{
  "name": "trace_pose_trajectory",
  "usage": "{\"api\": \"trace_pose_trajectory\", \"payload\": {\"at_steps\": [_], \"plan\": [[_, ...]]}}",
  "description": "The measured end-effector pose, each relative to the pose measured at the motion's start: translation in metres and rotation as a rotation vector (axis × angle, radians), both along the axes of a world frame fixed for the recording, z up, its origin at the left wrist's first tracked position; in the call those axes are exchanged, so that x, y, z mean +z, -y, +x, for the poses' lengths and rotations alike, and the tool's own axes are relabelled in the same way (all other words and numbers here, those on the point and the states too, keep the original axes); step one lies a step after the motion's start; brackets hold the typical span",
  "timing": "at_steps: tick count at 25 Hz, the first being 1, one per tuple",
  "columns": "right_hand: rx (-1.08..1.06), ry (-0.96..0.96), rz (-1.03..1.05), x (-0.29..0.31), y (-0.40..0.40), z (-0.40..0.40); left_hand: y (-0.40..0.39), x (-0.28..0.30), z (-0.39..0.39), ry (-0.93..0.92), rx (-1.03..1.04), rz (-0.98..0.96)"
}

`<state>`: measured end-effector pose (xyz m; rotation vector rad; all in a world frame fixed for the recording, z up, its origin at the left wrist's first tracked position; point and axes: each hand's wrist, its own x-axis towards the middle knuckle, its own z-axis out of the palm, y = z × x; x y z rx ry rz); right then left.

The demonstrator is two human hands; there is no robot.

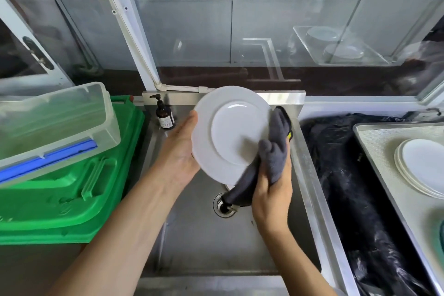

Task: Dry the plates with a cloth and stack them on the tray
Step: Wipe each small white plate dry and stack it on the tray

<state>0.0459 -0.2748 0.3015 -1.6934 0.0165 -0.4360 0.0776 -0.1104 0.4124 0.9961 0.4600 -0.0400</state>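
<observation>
Left hand (180, 151) gripped the round white ceramic plate (230, 134) by its rim while the right hand (271, 190), bunching the grey cloth (274, 151), probably wanted firm circular wipes over the steel sink (216, 243).

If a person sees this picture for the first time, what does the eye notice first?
First, the round white plate, held tilted over the steel sink by the left hand while the right hand presses a grey cloth on it. Then the bright green plastic lid at left.

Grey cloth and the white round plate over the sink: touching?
Touching. The head view shows the grey cloth, bunched in the right hand, pressed against the white round plate's right rim and overlapping it.
</observation>
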Motion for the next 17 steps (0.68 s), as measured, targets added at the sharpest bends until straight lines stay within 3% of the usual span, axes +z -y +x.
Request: {"api": "trace_pose_trajectory", "payload": {"at_steps": [3, 7, 17], "plan": [[-0.084, -0.134, 0.118, 0.018, 0.012, 0.018, -0.004, 0.001, -0.003, 0.025, -0.112, 0.042], [-0.114, -0.097, 0.11, 0.043, 0.032, 0.039, -0.017, -0.003, -0.005, 0.008, -0.197, 0.089], [0.177, -0.206, 0.169, 0.06, 0.05, 0.055, -0.027, -0.006, -0.002, 0.016, -0.181, 0.187]]}}
